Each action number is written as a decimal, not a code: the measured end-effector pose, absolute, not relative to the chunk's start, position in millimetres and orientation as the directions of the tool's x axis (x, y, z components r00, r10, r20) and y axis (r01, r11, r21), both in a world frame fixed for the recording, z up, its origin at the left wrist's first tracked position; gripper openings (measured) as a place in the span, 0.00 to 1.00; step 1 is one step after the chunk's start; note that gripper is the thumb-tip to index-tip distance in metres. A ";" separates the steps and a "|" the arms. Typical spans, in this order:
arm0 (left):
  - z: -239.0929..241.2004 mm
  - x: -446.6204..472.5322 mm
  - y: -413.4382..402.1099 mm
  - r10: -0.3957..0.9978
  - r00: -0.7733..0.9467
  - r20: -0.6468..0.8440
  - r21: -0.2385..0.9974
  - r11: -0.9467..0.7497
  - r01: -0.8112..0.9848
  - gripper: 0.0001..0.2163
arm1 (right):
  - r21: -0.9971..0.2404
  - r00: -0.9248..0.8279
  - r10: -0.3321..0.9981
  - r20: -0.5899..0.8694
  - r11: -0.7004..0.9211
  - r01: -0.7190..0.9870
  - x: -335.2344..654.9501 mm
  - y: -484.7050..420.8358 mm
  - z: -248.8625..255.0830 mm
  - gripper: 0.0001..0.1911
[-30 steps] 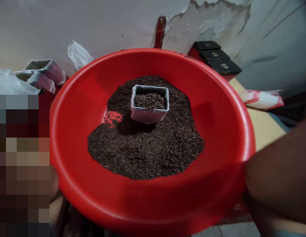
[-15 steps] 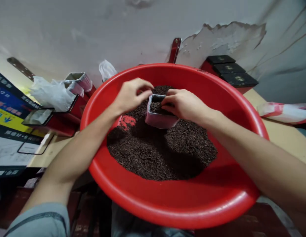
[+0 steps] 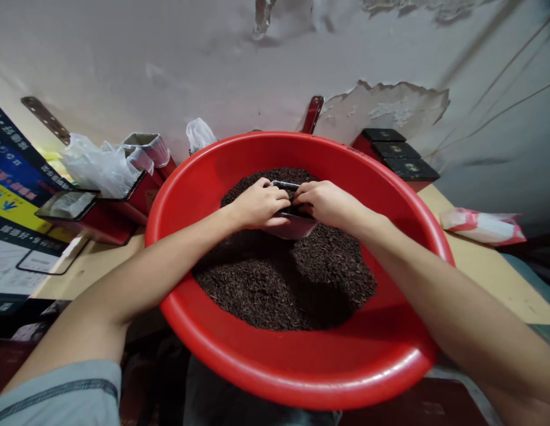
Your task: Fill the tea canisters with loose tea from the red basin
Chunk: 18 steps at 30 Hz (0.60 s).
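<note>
Inside a large red basin [image 3: 275, 361] lies a heap of dark, thin grains [image 3: 275, 290], like loose seeds or tea. A small square tin lined with clear plastic [image 3: 295, 228] stands on the heap, with dark contents partly hidden by my fingers. My left hand [image 3: 263, 204] curls over the tin's left rim, fingertips reaching into the opening. My right hand [image 3: 325, 201] grips the opposite rim, its fingers bent inward and their tips hidden.
Red tins with plastic liners [image 3: 101, 171] stand left of the basin, beside a printed box [image 3: 17, 195]. Black-lidded red tins [image 3: 399, 154] and a red-and-white packet [image 3: 481, 226] lie to the right. A peeling wall [image 3: 190, 65] rises behind.
My left hand has moved from beside the tin onto its left rim, fingers over the opening. My right hand stays at the tin. The view has shifted slightly.
</note>
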<state>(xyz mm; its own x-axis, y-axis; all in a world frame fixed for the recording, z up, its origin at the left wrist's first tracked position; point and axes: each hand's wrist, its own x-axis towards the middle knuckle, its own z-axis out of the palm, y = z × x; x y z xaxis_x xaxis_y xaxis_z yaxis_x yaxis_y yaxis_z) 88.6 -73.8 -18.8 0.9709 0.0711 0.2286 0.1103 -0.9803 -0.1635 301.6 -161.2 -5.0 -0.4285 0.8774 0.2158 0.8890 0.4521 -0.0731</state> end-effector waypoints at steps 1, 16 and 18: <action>-18.8 88.5 -72.4 0.090 0.968 0.232 -0.173 -0.976 0.132 0.16 | -0.046 -0.404 0.882 0.241 0.426 0.903 301.3 -160.0 -7.3 0.14; -15.4 84.6 -68.0 0.036 0.973 0.227 -0.081 -0.995 0.056 0.17 | -0.162 -0.430 0.860 0.275 0.482 0.861 305.9 -164.5 2.1 0.16; -14.2 86.5 -70.9 0.018 0.963 0.269 -0.077 -0.996 0.040 0.16 | -0.134 -0.374 0.864 0.338 0.438 0.889 304.6 -164.3 0.9 0.16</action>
